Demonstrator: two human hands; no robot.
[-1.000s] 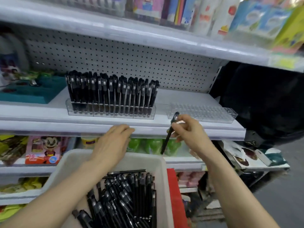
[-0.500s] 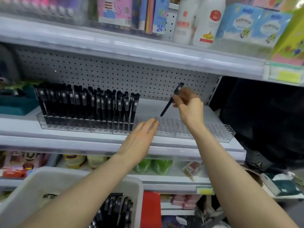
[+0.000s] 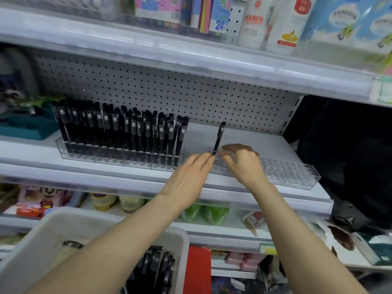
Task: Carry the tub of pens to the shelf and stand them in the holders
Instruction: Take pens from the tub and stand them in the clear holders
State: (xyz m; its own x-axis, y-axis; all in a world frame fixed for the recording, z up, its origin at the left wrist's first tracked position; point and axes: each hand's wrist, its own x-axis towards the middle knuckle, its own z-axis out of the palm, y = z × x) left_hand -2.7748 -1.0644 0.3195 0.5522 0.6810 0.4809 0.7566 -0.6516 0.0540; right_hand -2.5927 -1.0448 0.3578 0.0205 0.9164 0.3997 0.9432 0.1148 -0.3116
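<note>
A single black pen (image 3: pixel 219 136) stands nearly upright, leaning slightly, in the left end of the clear pen holder (image 3: pixel 286 172), a tray of round sockets on the white shelf (image 3: pixel 137 181). The left hand (image 3: pixel 188 179) reaches in flat with its fingers straight, and its fingertips (image 3: pixel 209 158) touch the pen's foot at the holder's edge. The right hand (image 3: pixel 244 166) sits just right of the pen, fingers loosely curled and thumb close to the barrel's lower end (whether it pinches the pen or only rests beside it, I cannot tell). Further left, a second clear holder (image 3: pixel 106 154) is packed with standing pens (image 3: pixel 127 130), each with a small pale label too blurred to read. The white tub (image 3: pixel 48 234) sits low at the left beneath the forearms, with loose pens (image 3: pixel 157 264) lying in it. On the upper shelf (image 3: pixel 191 56), a blue pack (image 3: pixel 219 18) shows "24". The white bottles (image 3: pixel 284 20) beside it carry red labels whose writing is unreadable.
</note>
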